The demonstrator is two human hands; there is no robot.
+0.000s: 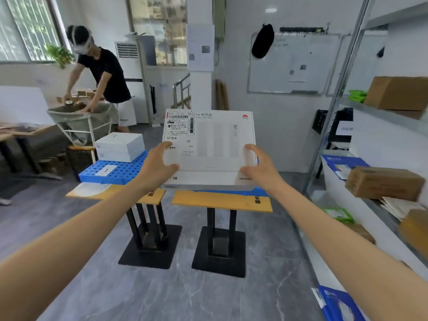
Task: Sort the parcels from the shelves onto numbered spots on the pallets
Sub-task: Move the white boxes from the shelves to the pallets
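Shelving of grey metal (333, 105) stands along the right and carries brown cardboard boxes (398, 92). Ahead are two small wood-topped tables, the left (159, 199) and the right (222, 201), each with a blue perforated plastic pallet on top.

The left pallet (120, 173) bears a white rectangular box (120, 147) at its far end and a white card numbered 1 (106, 170) near its front edge. The right pallet (231, 192) shows only as a blue strip, because the flat white carton with a shipping label (213, 144) is held right over it.

That carton tilts, near edge low and just above the pallet, far edge raised. Its longer side seems to run left to right, from hand to hand. The left hand (159, 163) clasps its near-left edge and the right hand (259, 167) its near-right edge, with thumbs and curved fingers on the top face. Both are equally close. Any number under the carton is hidden, so the spot cannot be read.
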